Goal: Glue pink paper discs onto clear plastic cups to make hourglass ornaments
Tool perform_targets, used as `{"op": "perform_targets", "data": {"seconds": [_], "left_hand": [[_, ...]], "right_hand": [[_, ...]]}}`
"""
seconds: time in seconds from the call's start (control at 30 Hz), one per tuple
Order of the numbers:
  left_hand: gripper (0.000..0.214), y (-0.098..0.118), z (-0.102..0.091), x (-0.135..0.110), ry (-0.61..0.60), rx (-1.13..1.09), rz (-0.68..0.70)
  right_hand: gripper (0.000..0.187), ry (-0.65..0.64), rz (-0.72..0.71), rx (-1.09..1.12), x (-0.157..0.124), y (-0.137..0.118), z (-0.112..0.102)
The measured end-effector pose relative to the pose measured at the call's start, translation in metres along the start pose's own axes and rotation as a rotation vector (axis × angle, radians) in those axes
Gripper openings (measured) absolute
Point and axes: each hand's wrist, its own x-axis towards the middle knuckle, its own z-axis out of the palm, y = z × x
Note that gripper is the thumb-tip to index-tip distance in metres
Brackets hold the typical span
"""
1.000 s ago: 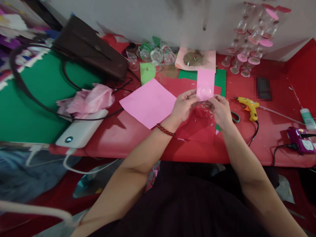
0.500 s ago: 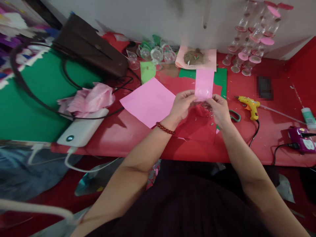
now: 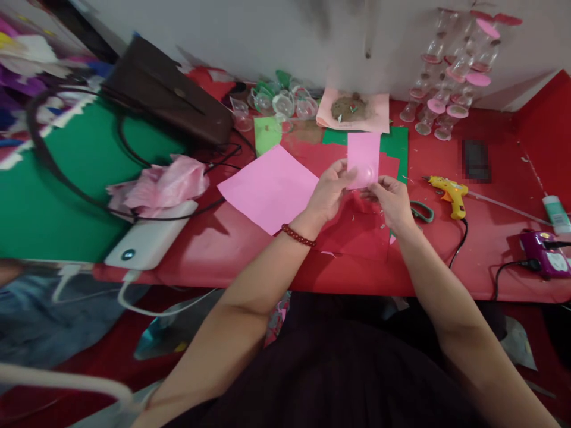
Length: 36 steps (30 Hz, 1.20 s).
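Note:
In the head view, my left hand (image 3: 331, 189) pinches the lower left edge of a small rectangle of pink paper (image 3: 363, 148), thumb in front. A clear, round plastic piece (image 3: 366, 174) lies against the paper's lower part; my fingers partly cover it, so its full shape is hard to make out. At the lower right corner, my right hand (image 3: 391, 201) has its thumb and fingertips closed on the paper's edge. Below both hands are red paper sheets (image 3: 357, 235) with small scraps. Left of my hands lies a larger pink sheet (image 3: 270, 187).
A yellow glue gun (image 3: 451, 193) and green-handled scissors (image 3: 422, 212) lie to the right. Clear hourglass-shaped plastic pieces (image 3: 439, 101) stand stacked behind. Sand (image 3: 350, 109) rests on pale paper. Several plastic cups (image 3: 283, 104), a dark bag (image 3: 167, 89) and a white power bank (image 3: 149, 241) are leftward.
The pink paper has tilted and come slightly down and left in view. My left thumb reaches further over it, and my right hand has shifted at the corner.

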Motion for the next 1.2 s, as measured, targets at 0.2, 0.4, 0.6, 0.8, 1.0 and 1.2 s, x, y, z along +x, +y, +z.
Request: {"op": "perform_targets", "data": {"seconds": [0.2,0.4,0.6,0.8,1.0,1.2], "left_hand": [[0.044,0.0022,-0.0043,0.0022,-0.015,-0.025,0.020],[0.040,0.0009,-0.0032,0.0014,-0.046,-0.060,0.016],[0.039,0.0042,-0.0053,0.0022,-0.063,-0.101,0.004],[0.039,0.0060,-0.0042,0.0014,-0.084,-0.104,0.005],[0.042,0.0033,-0.0023,-0.0001,-0.112,-0.108,0.021],[0.042,0.0039,-0.0022,-0.0006,-0.107,-0.111,0.030]], "right_hand": [[0.011,-0.095,-0.027,-0.059,-0.0059,-0.0041,0.0004],[0.017,-0.111,-0.016,-0.067,-0.0076,-0.0057,-0.0001],[0.026,-0.166,0.012,-0.075,-0.0064,-0.0053,0.0003],[0.024,-0.164,-0.065,-0.070,-0.0048,-0.0044,-0.0022],[0.028,-0.095,-0.120,-0.181,-0.0056,-0.0051,-0.0027],[0.028,-0.087,-0.145,-0.173,-0.0060,-0.0036,-0.0017]]}}
